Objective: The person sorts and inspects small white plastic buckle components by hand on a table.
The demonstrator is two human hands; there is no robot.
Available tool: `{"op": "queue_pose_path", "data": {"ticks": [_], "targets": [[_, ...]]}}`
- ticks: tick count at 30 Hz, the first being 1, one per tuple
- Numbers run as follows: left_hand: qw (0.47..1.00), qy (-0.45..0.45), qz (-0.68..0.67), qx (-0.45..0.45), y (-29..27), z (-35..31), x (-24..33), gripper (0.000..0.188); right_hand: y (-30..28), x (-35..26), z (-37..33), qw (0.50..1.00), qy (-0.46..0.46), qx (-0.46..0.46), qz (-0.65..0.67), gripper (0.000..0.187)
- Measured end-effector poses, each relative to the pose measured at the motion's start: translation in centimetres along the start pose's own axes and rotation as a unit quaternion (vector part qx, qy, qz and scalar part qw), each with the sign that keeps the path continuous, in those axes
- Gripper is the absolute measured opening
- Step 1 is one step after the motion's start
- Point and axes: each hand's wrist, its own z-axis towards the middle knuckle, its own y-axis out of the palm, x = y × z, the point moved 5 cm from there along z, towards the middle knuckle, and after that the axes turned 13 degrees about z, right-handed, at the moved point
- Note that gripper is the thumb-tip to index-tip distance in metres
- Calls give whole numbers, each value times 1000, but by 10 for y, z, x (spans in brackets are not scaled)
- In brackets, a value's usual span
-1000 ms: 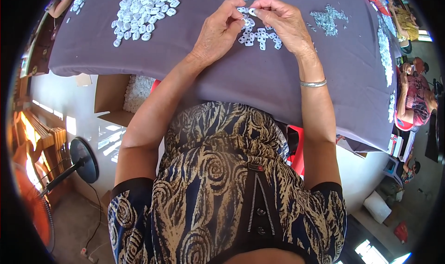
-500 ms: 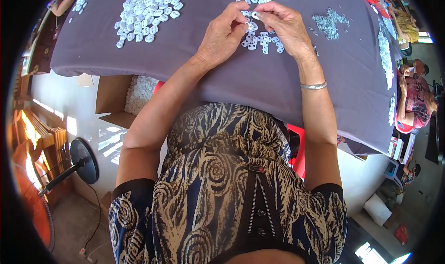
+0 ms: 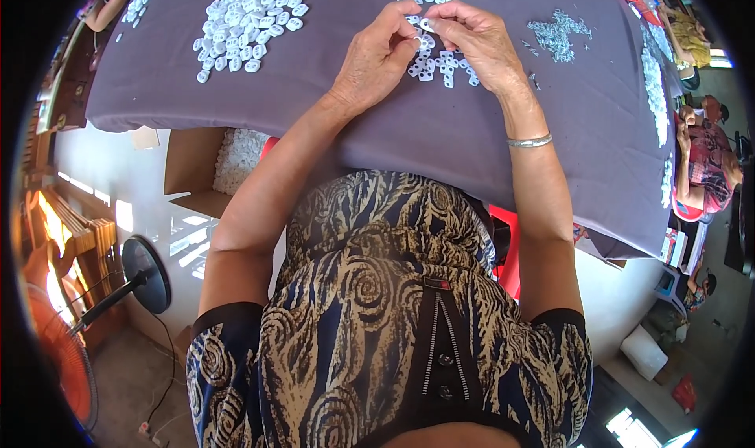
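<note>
White, probably light and slippery, the small piece (image 3: 426, 24) is pinched in the right hand (image 3: 485, 47) above the cloth (image 3: 385, 130), best held by its rim, while what the left hand (image 3: 371, 63) grips is unclear.

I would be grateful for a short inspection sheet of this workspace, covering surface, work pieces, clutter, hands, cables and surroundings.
Surface: dark cloth over the table, lightly creased.
Work pieces: white pieces with holes near the hands; pile of white oval pieces to the left; heap of small shiny bits to the right.
Clutter: open cardboard box below the table edge at left, with white bits inside.
Hands: right hand pinches a small white piece; left hand is close beside it, grip unclear.
Cables: dark cable on the floor, lower left.
Surroundings: orange fan at left; seated co-worker at right.
</note>
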Motion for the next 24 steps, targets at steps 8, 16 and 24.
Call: {"op": "queue_pose_path", "data": {"ticks": [8, 16, 24], "targets": [[1000, 3, 6, -2, 0, 0, -1, 37, 2, -1, 0, 1000, -11, 1, -1, 13], [1000, -1, 5, -7, 1, 0, -1, 37, 2, -2, 0, 999, -31, -4, -11, 13], [1000, -1, 0, -5, 1, 1, -3, 37, 1, -4, 0, 999, -40, -6, -24, 12]]}}
